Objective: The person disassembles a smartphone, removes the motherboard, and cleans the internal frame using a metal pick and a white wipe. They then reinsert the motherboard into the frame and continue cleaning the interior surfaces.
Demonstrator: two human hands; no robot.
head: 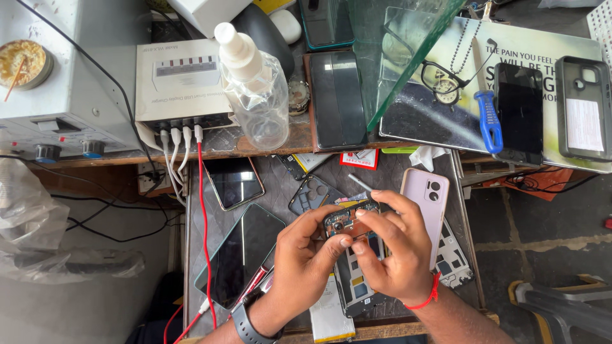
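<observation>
An opened phone (347,224) with its back cover off and its circuit board showing sits above the work mat. My left hand (305,258), with a dark watch on the wrist, grips its top end. My right hand (395,248), with a red thread at the wrist, pinches metal tweezers (361,183) whose tip meets the board near the camera. A lilac back cover (426,205) lies just right of my hands. A flat battery (331,315) rests below the phone.
Two dark-screened phones (241,251) lie left of my hands beside a red cable (205,223). The shelf above holds a clear spray bottle (255,89), a white charger box (182,79), a glass sheet (398,57), spectacles, a blue-handled screwdriver (488,114) and more phones.
</observation>
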